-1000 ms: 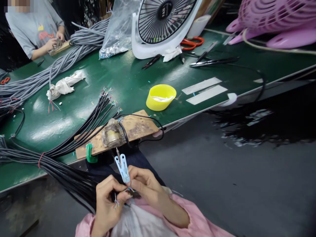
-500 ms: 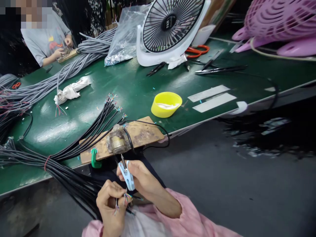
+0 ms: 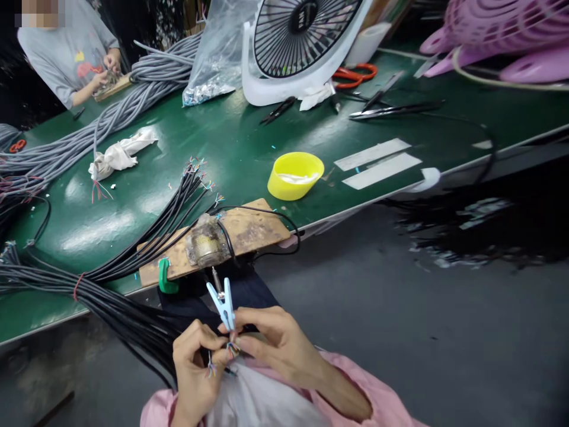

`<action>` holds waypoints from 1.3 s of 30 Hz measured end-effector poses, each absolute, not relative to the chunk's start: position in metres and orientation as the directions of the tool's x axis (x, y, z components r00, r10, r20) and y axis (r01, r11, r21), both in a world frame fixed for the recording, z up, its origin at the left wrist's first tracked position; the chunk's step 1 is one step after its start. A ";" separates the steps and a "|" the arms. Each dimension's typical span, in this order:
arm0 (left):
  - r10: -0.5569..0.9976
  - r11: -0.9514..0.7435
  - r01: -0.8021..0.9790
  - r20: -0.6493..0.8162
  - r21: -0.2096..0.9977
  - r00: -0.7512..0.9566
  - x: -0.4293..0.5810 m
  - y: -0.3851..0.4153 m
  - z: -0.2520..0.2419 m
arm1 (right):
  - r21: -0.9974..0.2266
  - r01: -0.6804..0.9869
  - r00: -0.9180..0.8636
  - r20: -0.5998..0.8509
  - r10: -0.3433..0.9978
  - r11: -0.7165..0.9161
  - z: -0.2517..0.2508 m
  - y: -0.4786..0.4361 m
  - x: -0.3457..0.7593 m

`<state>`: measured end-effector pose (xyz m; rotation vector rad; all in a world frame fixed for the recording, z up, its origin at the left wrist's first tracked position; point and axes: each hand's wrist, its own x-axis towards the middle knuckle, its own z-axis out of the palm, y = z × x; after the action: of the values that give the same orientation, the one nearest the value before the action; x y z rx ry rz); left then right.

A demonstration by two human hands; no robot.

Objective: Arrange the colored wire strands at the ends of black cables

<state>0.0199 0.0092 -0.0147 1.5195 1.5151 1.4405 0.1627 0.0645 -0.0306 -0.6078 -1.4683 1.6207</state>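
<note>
My left hand is closed, pinching the end of a black cable with thin coloured wires fanned out at its tip. More fine wire ends stick out below its fingers. A light blue clothespin stands with its handles spread upward and its jaws down at the wires. My right hand is closed with thumb and fingertips on the coloured wires, right beside the clothespin's jaws. Behind the clothespin, a thin metal tip points down from a crusted metal holder on a wooden board.
A tied bundle of black cables runs left of my hands. On the green table are a green clamp, a yellow cup, white strips, pliers and a fan. A co-worker sits far left.
My right hand has let go of the clothespin's handles, which have sprung apart. Its fingers have moved down to the wires at the jaws. The view has shifted slightly.
</note>
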 end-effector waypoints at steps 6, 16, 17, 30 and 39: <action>0.944 -0.218 0.381 0.293 0.899 -0.152 0.019 0.009 -0.014 | -0.919 -0.229 -0.416 0.390 0.821 0.321 -0.025 0.067 0.167; 0.947 -0.204 0.393 0.283 0.897 -0.153 0.018 0.008 -0.019 | -0.894 -0.145 -0.383 0.446 0.809 0.424 -0.024 0.064 0.166; 0.944 -0.210 0.385 0.289 0.899 -0.162 0.018 0.008 -0.020 | -0.901 -0.148 -0.357 0.434 0.827 0.408 -0.025 0.064 0.165; 0.954 -0.198 0.401 0.271 0.894 -0.132 0.016 0.010 -0.017 | -0.937 -0.133 -0.344 0.350 0.871 0.323 -0.026 0.061 0.167; 0.926 -0.188 0.390 0.295 0.902 -0.236 0.022 0.004 -0.030 | -0.917 0.085 -0.204 0.366 0.908 0.389 -0.019 0.051 0.157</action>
<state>0.0217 0.0043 -0.0300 1.5293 1.5870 1.4290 0.1570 0.0506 -0.0188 -0.9048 -1.5947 0.9788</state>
